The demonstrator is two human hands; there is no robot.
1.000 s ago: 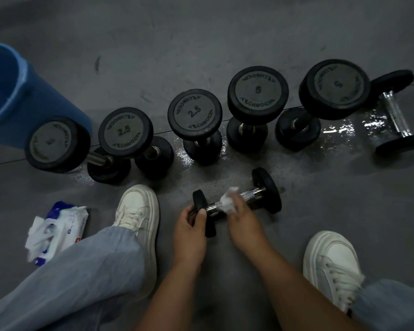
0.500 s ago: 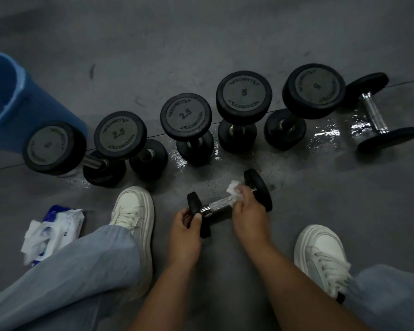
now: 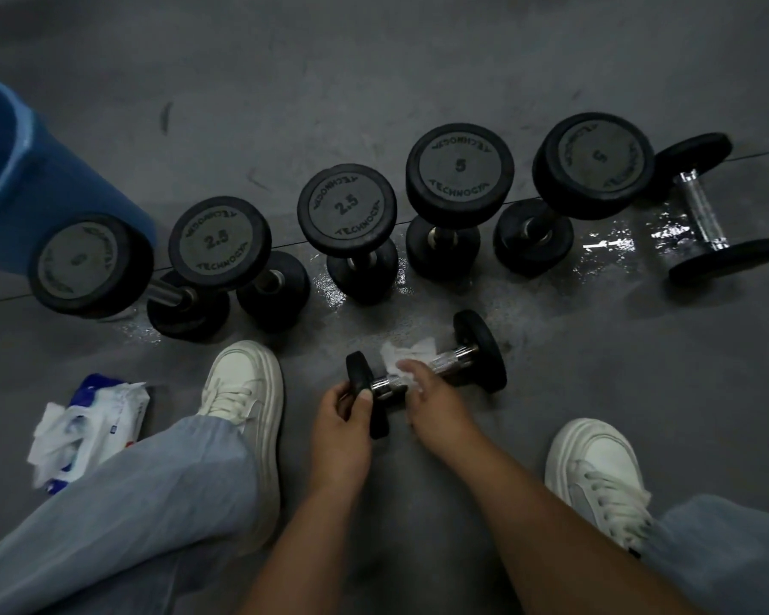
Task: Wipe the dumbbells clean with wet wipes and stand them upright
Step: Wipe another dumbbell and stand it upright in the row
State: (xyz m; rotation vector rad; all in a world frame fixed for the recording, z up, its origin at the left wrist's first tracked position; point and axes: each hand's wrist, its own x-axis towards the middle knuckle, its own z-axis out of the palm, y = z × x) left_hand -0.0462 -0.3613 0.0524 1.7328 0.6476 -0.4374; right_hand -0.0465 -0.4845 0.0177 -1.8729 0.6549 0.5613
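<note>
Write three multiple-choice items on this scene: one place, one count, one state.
1. The wipes pack lies: A) in the bin B) beside the left shoe C) on a dumbbell.
2. Upright dumbbells: A) three B) five C) seven.
3. The small dumbbell is: A) upright B) untouched C) sideways, left hand gripping its end, right hand holding a wipe on its handle.
Answers: B, the pack sits by that shoe; B, five flat tops face up; C, both hands are on it.
</note>
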